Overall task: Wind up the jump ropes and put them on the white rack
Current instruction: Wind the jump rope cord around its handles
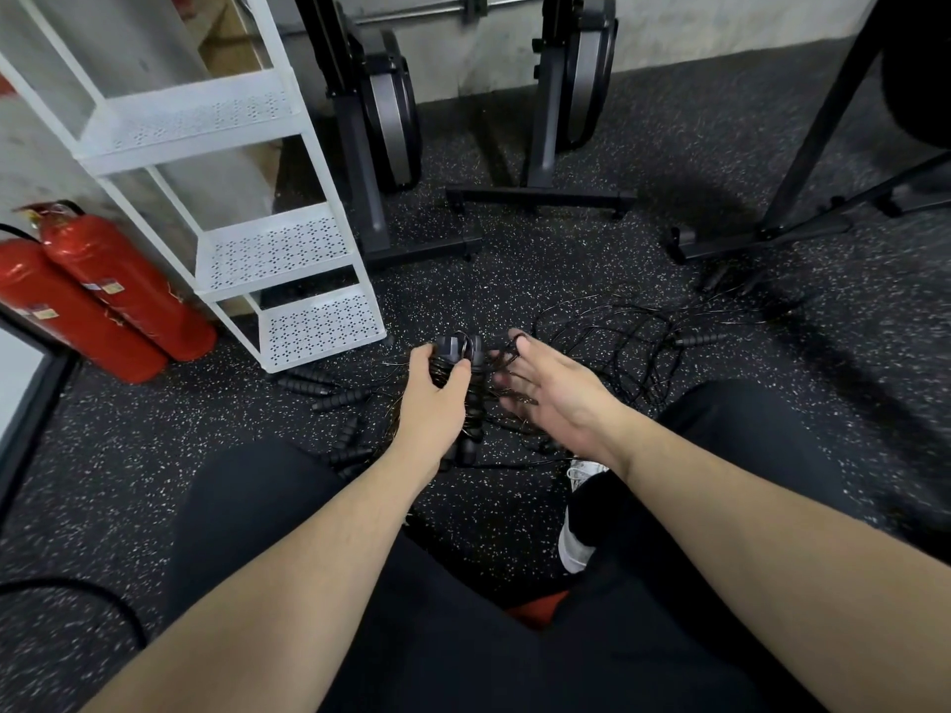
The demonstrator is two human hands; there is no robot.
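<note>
Black cord (507, 360) blurs across right hand (553, 398) fingers.

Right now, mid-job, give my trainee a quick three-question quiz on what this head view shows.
1. True or false: the left hand grips the jump rope handles.
2. Which best describes the right hand? A) open, fingers extended among the cord; B) clenched round a handle; C) resting on the white rack.
3. What red things stand left of the rack?

Key: 1 true. 2 A. 3 two fire extinguishers. More loose ropes lie tangled on the floor, and the rack's visible shelves hold no ropes yet.
</note>
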